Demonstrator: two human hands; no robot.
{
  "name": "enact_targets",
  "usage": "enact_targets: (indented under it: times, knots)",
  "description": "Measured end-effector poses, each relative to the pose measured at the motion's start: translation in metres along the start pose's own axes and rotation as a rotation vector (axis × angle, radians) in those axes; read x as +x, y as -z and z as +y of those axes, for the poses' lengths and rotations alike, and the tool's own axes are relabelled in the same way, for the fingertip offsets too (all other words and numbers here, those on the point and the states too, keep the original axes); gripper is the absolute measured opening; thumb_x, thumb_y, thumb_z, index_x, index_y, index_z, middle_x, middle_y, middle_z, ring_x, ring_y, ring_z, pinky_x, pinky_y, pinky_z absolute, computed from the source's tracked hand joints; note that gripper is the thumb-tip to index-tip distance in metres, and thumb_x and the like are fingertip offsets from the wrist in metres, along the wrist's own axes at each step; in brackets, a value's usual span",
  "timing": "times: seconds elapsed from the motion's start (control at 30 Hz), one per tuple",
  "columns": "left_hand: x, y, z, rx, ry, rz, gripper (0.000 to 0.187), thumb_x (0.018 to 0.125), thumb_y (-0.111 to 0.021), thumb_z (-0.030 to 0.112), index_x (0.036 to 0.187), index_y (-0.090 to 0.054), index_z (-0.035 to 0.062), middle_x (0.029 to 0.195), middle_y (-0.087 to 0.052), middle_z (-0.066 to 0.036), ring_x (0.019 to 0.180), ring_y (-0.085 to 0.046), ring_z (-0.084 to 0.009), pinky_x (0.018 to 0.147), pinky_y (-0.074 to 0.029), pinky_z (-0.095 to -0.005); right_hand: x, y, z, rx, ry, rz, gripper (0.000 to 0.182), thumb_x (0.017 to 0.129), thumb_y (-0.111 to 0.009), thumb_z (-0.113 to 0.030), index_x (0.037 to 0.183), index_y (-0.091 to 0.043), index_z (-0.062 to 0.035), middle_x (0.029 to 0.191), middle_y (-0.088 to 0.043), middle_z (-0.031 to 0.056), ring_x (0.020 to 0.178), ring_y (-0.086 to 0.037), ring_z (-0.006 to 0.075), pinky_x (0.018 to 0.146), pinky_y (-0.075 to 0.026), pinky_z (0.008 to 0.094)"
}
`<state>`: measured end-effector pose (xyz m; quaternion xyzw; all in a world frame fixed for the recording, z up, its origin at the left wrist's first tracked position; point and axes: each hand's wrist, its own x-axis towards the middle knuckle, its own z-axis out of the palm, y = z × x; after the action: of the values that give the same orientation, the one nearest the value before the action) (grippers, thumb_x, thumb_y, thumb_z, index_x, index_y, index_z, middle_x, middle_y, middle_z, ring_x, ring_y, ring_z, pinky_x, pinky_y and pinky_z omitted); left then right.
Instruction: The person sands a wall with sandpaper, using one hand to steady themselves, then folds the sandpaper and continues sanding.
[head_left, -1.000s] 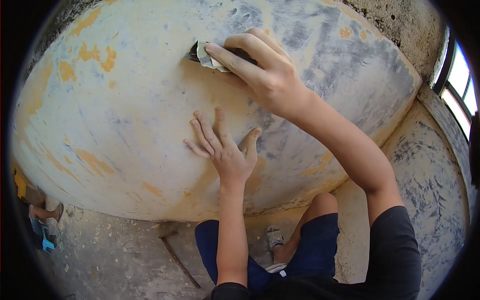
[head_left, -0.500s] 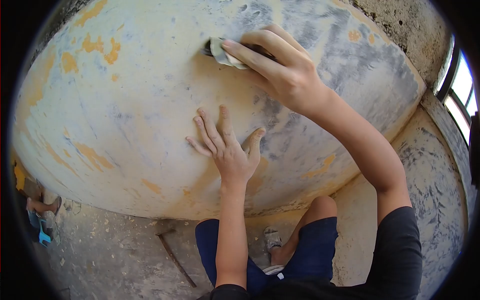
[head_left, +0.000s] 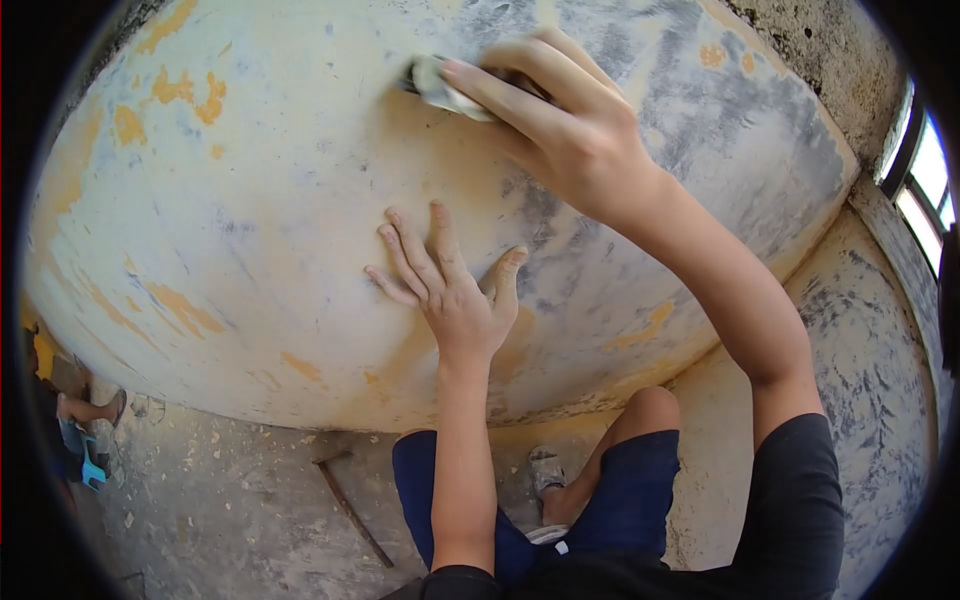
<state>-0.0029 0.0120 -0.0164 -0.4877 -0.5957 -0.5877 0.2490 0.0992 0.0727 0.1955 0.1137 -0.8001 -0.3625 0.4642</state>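
Observation:
A large curved panel (head_left: pixel 290 210), pale and dusty with grey smudges and orange patches, spreads across most of the head view. My right hand (head_left: pixel 575 125) is closed round a folded piece of sandpaper (head_left: pixel 440 88), pressing it to the upper part of the panel. The sandpaper has a pale greenish back and a dark edge; its underside is hidden. Lower down, my left hand (head_left: pixel 455 295) lies flat on the panel with fingers spread, holding nothing. Dust coats its fingertips.
A hammer-like tool with a long handle (head_left: pixel 352 515) lies on the stained concrete floor (head_left: pixel 230 500). At the far left, another person's leg (head_left: pixel 92 408) shows near a light-blue object (head_left: pixel 92 465). A rough wall and a barred window (head_left: pixel 920 185) are at right.
My right hand has slid the sandpaper slightly up and left along the panel. The left hand stays flat on the surface, and the view has shifted a little.

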Motion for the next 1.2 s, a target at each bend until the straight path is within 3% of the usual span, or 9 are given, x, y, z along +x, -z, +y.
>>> enact_targets:
  times: [0.2, 0.37, 0.47, 0.53, 0.63, 0.73, 0.9, 1.07, 1.2]
  knots:
    - [-0.001, 0.001, -0.005, 0.044, -0.016, -0.028, 0.100, 0.096, -0.062, 0.068, 0.164, -0.030, 0.0008, 0.172, -0.009, -0.030, 0.161, 0.002, -0.0431, 0.121, 0.012, -0.0673, -0.062, 0.056, -0.020, -0.028, -0.142, -0.160, 0.063, 0.063, -0.086, 0.001, 0.125, -0.073, 0.0001, 0.106, -0.064, 0.0115, 0.087, -0.065, 0.0261, 0.072, -0.057, 0.0401]
    - [-0.002, 0.003, -0.001, 0.059, -0.014, -0.070, 0.104, 0.095, -0.064, 0.067, 0.165, -0.025, 0.0010, 0.172, -0.005, -0.031, 0.161, 0.005, -0.0453, 0.120, 0.011, -0.0693, -0.004, -0.003, -0.005, 0.017, -0.011, -0.021, 0.064, 0.065, -0.086, -0.003, 0.127, -0.072, 0.0001, 0.105, -0.064, 0.0123, 0.088, -0.063, 0.0259, 0.073, -0.056, 0.0386]
    - [0.000, 0.003, 0.000, 0.054, -0.007, -0.069, 0.103, 0.095, -0.064, 0.067, 0.165, -0.025, 0.0014, 0.172, -0.005, -0.031, 0.160, 0.004, -0.0454, 0.119, 0.010, -0.0696, 0.002, -0.013, -0.007, 0.018, -0.008, 0.071, 0.065, 0.065, -0.086, -0.004, 0.128, -0.072, 0.0002, 0.105, -0.064, 0.0123, 0.088, -0.062, 0.0262, 0.074, -0.055, 0.0384]
    - [0.000, 0.000, 0.000, 0.008, -0.005, 0.005, 0.092, 0.099, -0.058, 0.066, 0.162, -0.037, 0.0024, 0.171, -0.015, -0.030, 0.161, -0.003, -0.0407, 0.121, 0.013, -0.0663, -0.027, 0.012, -0.015, 0.001, -0.057, -0.017, 0.067, 0.064, -0.086, -0.004, 0.128, -0.071, 0.0005, 0.105, -0.064, 0.0122, 0.088, -0.062, 0.0263, 0.073, -0.055, 0.0380]
    - [-0.002, 0.001, -0.004, 0.062, -0.024, -0.060, 0.103, 0.095, -0.065, 0.066, 0.165, -0.027, 0.0013, 0.172, -0.006, -0.031, 0.161, 0.004, -0.0452, 0.119, 0.011, -0.0701, -0.067, 0.043, -0.025, -0.021, -0.124, -0.116, 0.068, 0.063, -0.085, -0.003, 0.129, -0.071, 0.0012, 0.106, -0.065, 0.0128, 0.087, -0.062, 0.0264, 0.073, -0.054, 0.0376]
    - [-0.003, -0.001, -0.005, 0.063, -0.025, -0.051, 0.102, 0.095, -0.065, 0.066, 0.165, -0.028, 0.0015, 0.172, -0.007, -0.031, 0.161, 0.003, -0.0450, 0.119, 0.011, -0.0699, -0.065, 0.039, -0.024, -0.050, -0.147, -0.130, 0.068, 0.062, -0.085, -0.003, 0.128, -0.071, 0.0017, 0.105, -0.065, 0.0131, 0.086, -0.062, 0.0263, 0.073, -0.054, 0.0370]
    - [0.001, 0.000, 0.002, 0.023, -0.005, -0.016, 0.097, 0.097, -0.062, 0.066, 0.163, -0.032, 0.0024, 0.171, -0.012, -0.030, 0.161, 0.000, -0.0432, 0.120, 0.012, -0.0677, 0.002, -0.027, -0.010, -0.008, -0.007, 0.116, 0.067, 0.063, -0.086, -0.003, 0.129, -0.071, 0.0008, 0.104, -0.065, 0.0121, 0.085, -0.061, 0.0251, 0.071, -0.054, 0.0366]
    - [0.000, 0.000, -0.001, -0.002, -0.003, 0.003, 0.092, 0.099, -0.060, 0.065, 0.162, -0.037, 0.0028, 0.171, -0.016, -0.030, 0.161, -0.003, -0.0411, 0.121, 0.013, -0.0660, -0.063, 0.033, -0.027, -0.054, -0.099, -0.022, 0.064, 0.063, -0.087, -0.002, 0.126, -0.072, 0.0019, 0.105, -0.066, 0.0124, 0.084, -0.062, 0.0253, 0.070, -0.055, 0.0362]
    - [-0.001, 0.000, -0.003, 0.003, -0.010, -0.003, 0.092, 0.099, -0.060, 0.065, 0.162, -0.038, 0.0030, 0.171, -0.015, -0.030, 0.162, -0.002, -0.0406, 0.121, 0.013, -0.0660, -0.055, 0.027, -0.027, -0.081, -0.106, -0.032, 0.062, 0.062, -0.088, 0.000, 0.122, -0.074, 0.0033, 0.105, -0.067, 0.0130, 0.083, -0.064, 0.0261, 0.069, -0.056, 0.0365]
